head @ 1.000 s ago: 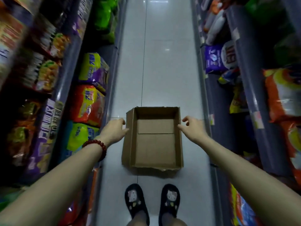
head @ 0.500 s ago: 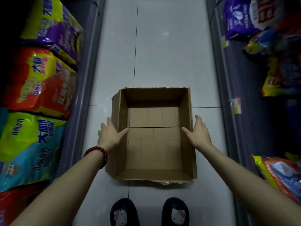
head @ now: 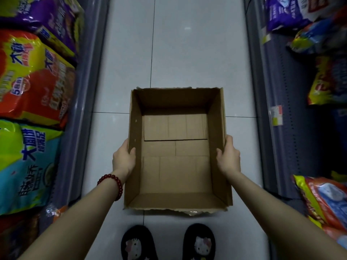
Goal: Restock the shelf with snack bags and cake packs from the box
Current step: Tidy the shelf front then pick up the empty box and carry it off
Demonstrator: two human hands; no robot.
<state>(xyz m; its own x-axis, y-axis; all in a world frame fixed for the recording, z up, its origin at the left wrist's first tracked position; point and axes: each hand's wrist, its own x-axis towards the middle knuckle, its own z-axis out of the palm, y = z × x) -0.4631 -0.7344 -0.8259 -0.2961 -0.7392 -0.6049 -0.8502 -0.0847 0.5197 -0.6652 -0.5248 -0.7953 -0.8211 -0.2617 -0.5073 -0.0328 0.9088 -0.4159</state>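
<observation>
The box (head: 176,152) sits in the aisle between 2 shelves, just ahead of the slippers (head: 168,243), and shows nothing but bare cardboard inside. The left hand (head: 124,158) and right hand (head: 228,156) clamp its side walls, thumbs hooked inside and fingers outside, probably to lift it away now that it is emptied. 0.5 s ago both hands only neared those walls with fingers spread; now they grip.

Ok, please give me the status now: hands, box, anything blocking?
Left hand and right hand gripping the side walls of the box. Box empty, no snack bags inside. Aisle floor ahead clear.
</observation>
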